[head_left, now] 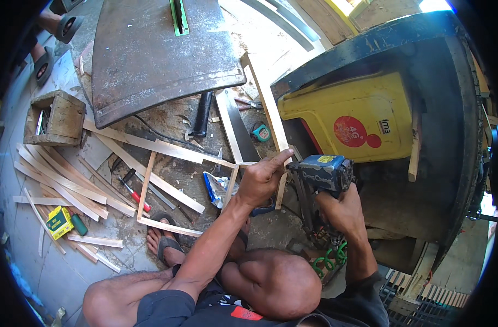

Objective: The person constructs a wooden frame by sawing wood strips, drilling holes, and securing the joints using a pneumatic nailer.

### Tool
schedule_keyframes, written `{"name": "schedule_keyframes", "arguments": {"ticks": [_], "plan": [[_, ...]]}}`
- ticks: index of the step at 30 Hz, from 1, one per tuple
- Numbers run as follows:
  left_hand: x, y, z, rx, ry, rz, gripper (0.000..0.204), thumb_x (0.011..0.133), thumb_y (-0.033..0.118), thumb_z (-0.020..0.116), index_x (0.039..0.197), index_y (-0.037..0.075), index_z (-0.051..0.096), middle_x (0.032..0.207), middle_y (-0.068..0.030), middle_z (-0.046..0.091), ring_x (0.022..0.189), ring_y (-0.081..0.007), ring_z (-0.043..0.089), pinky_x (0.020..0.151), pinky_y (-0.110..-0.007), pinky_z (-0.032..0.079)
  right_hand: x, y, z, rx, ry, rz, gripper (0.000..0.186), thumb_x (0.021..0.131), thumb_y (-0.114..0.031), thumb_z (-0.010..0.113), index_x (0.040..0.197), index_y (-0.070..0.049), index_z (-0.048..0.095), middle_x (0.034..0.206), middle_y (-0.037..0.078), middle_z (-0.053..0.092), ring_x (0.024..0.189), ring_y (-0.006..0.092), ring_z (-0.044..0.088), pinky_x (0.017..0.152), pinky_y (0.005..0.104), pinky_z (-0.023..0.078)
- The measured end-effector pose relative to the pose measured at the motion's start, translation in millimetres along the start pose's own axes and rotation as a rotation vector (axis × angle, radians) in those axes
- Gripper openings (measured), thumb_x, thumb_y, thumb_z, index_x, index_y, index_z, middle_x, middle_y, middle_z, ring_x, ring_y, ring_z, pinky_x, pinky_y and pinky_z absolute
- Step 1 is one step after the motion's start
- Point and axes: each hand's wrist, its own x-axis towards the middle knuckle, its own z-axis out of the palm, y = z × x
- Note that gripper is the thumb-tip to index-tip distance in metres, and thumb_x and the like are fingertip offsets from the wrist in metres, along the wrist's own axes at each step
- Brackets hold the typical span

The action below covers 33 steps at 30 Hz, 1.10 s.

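My right hand [342, 210] is wrapped round the handle of a blue and black nail gun [321, 168], whose nose points toward the wooden frame. A green coiled air hose [330, 260] lies below it. Closed over a corner of the wooden frame [263, 98], my left hand [262, 180] has its thumb or forefinger stretched toward the nail gun's nose; the grip hides the joint. One long piece of the frame runs up and away from this corner. Further slim strips [146, 185] form a rectangle to the left of my left hand.
A table saw [161, 65] stands ahead. On the floor lie a tape measure [261, 132], pliers [248, 103], a red-handled tool [135, 196], several wood strips [69, 180] and a wooden box [58, 117]. A dark cabinet with a yellow panel [347, 120] is at right. Another person's feet [44, 65] show far left.
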Motion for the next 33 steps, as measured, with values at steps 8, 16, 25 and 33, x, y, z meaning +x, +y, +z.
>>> {"name": "schedule_keyframes", "arguments": {"ticks": [8,16,25,33], "plan": [[-0.5,-2.0,-0.7,0.005,-0.015,-0.027,0.065,0.078,-0.011,0.067,0.138,0.012,0.064,0.108,-0.0202,0.075,0.089,-0.0242,0.077,0.077,-0.034,0.062,1.6,2.7,1.9,0.007,0.016,-0.025,0.014,0.083,-0.01,0.065,0.093,-0.001,0.068,0.063,0.0,0.06,0.048,0.0093,0.053,0.046,0.0289,0.04],[-1.8,-3.4,-0.5,-0.003,0.003,-0.001,0.064,0.082,-0.012,0.062,0.14,0.015,0.063,0.1,-0.0205,0.074,0.082,-0.0313,0.074,0.072,-0.04,0.06,2.4,2.6,3.5,0.014,0.022,-0.032,0.016,0.083,-0.01,0.066,0.095,-0.001,0.069,0.062,0.001,0.061,0.048,0.0094,0.054,0.046,0.0287,0.041],[-2.8,-4.6,-0.9,0.02,-0.017,-0.011,0.064,0.082,-0.012,0.064,0.14,0.016,0.063,0.098,-0.0203,0.073,0.082,-0.0332,0.074,0.072,-0.041,0.06,1.9,-0.3,2.3,0.019,0.009,0.031,0.019,0.083,-0.008,0.063,0.099,-0.001,0.069,0.063,0.001,0.061,0.048,0.0093,0.054,0.046,0.0286,0.041],[2.2,2.3,-5.9,0.003,-0.025,0.001,0.061,0.083,-0.012,0.064,0.138,0.014,0.063,0.135,-0.0234,0.063,0.109,-0.0365,0.071,0.088,-0.039,0.06,6.1,-10.3,3.2,0.039,-0.035,-0.056,0.02,0.082,-0.007,0.059,0.099,-0.002,0.068,0.064,-0.001,0.059,0.048,0.0085,0.053,0.046,0.0291,0.042]]}}
